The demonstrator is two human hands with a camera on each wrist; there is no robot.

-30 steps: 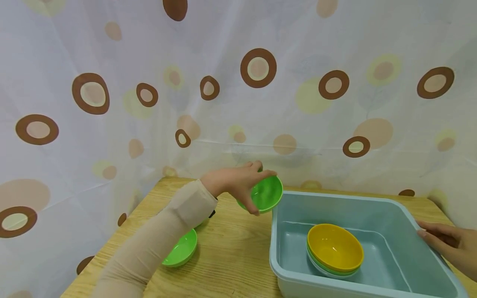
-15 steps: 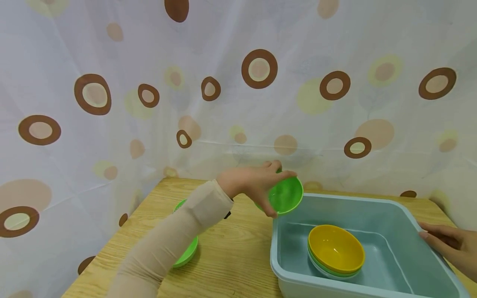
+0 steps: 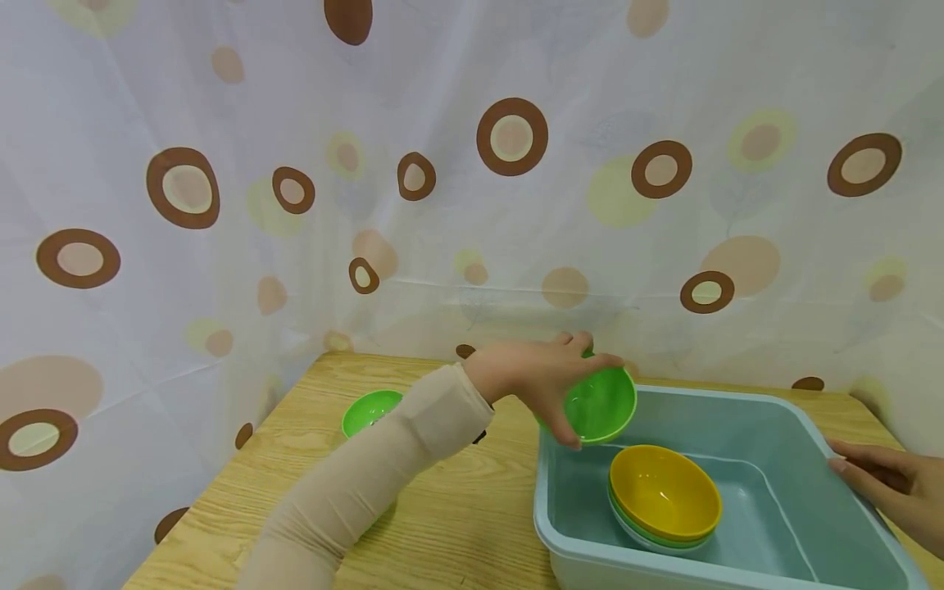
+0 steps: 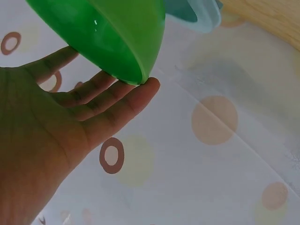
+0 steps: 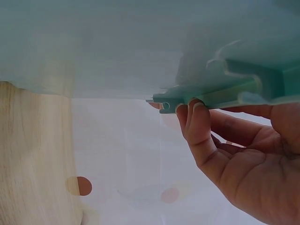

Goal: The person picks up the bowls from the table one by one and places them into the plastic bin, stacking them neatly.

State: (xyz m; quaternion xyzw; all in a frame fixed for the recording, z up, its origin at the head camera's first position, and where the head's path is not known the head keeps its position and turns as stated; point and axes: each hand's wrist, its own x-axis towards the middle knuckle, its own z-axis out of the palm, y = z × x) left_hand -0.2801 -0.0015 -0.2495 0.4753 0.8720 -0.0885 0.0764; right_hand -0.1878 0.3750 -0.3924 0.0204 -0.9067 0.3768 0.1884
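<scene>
My left hand grips a green bowl by its rim, thumb on the near side and fingers on the far side. The bowl is tilted, its inside facing me, above the left end of a light blue basin. In the left wrist view the fingertips press along the rim of the green bowl. Inside the basin, a yellow bowl sits nested on a green and a pale bowl. At the basin's right side my right hand holds the rim; the right wrist view shows its fingers curled under the edge.
Left of the basin, on the wooden table, stands another green bowl, partly behind the left sleeve. One more green bowl lies mostly hidden under that sleeve. A spotted curtain hangs behind and left of the table.
My left hand has carried the green bowl rightward, from beside the basin to over its left end. The sleeve has uncovered the rear green bowl and covered the nearer one. The right hand stays put.
</scene>
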